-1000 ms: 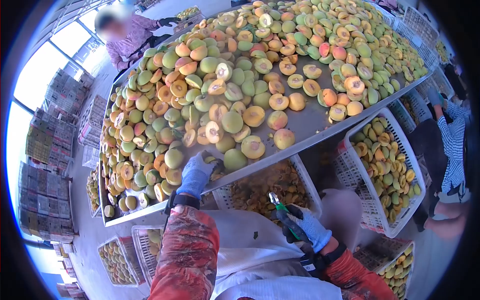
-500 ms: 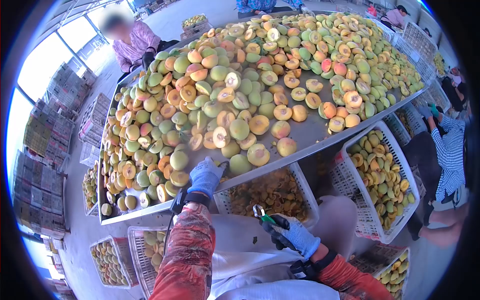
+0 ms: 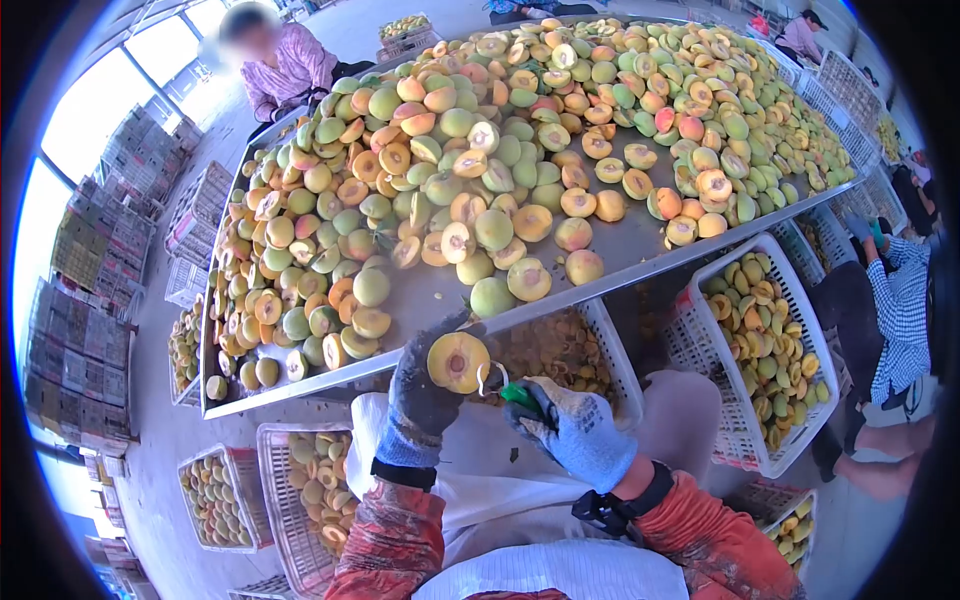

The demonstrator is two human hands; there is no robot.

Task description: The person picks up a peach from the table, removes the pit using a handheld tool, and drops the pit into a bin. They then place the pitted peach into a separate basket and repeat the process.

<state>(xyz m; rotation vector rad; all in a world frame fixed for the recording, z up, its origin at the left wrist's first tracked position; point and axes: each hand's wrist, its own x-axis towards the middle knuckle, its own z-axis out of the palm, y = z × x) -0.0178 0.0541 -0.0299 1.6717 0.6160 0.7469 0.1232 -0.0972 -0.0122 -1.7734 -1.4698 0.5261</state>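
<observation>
My left hand [image 3: 420,395], in a blue and dark glove, holds a halved peach [image 3: 458,362] with its cut face and brown centre showing. In my right hand [image 3: 575,425], also gloved, is a green-handled tool [image 3: 519,395] whose curved metal end is beside the right edge of the peach half. Both hands are over my lap, just in front of the metal table [image 3: 400,290] heaped with whole and halved fruit.
A crate of brown scraps [image 3: 612,350] stands under the table edge. To its right is a crate of halved fruit [image 3: 770,440]; another crate [image 3: 285,500] stands at lower left. People sit around the table, including one at upper left [image 3: 290,65] and one at right [image 3: 900,320].
My left hand has come back from the table edge with the peach half in it, now palm up. My right hand has risen slightly with the tool. The view has shifted a little.
</observation>
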